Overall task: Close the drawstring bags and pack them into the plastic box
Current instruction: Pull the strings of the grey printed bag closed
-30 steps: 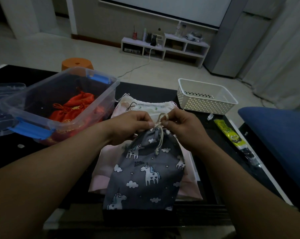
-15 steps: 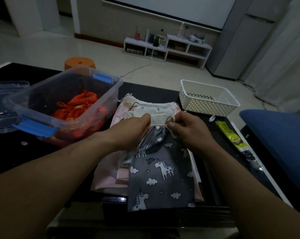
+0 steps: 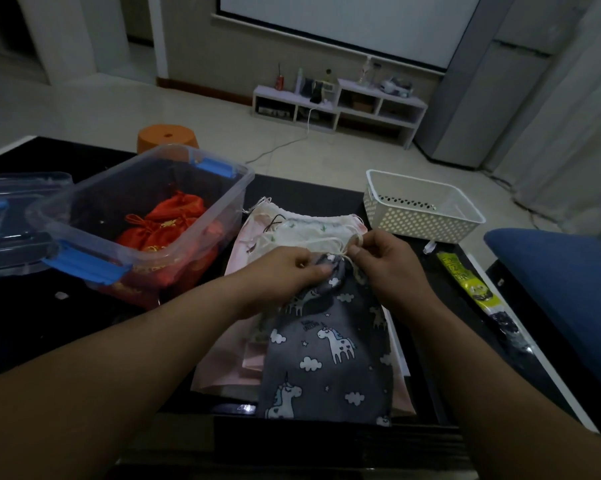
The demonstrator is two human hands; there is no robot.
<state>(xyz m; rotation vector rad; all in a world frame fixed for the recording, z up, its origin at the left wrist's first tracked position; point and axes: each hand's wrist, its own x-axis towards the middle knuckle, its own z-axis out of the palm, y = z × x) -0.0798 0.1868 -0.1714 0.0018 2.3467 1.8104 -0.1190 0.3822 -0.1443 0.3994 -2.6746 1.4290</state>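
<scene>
One plastic box (image 3: 98, 181), one basket (image 3: 413, 223), one unicorn bag (image 3: 330, 348).

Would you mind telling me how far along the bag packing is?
Done: red bags lie in the plastic box. In hand: the left hand grips the neck of the unicorn bag; the right hand pinches its cord. Left: packing it, plus the pink bag and white bag underneath.

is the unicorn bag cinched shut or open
Mostly cinched: the unicorn bag is bunched to a narrow neck between the left hand, gripping fabric, and the right hand, pinching the cord. Fully shut: cannot tell.
</scene>
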